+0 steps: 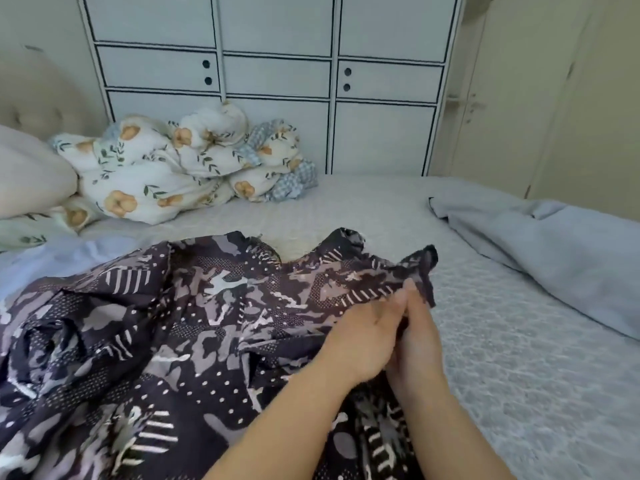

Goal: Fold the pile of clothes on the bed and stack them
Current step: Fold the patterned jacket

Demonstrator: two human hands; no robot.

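Note:
A dark patterned garment (180, 323), black with grey and white shapes, lies crumpled across the bed in front of me, filling the lower left. My left hand (363, 337) and my right hand (417, 337) are pressed side by side at the garment's right edge. Both pinch that edge of the cloth between fingers and thumb. A loose corner of the fabric (424, 265) sticks up just beyond the fingertips. A pale blue garment (554, 258) lies spread on the right side of the bed, apart from my hands.
The bed (519, 358) has a light grey textured cover. A bundled floral duvet (180, 168) and a beige pillow (27, 174) sit at the far left. White cabinets (277, 64) stand behind the bed. Another pale blue cloth (69, 254) shows at left.

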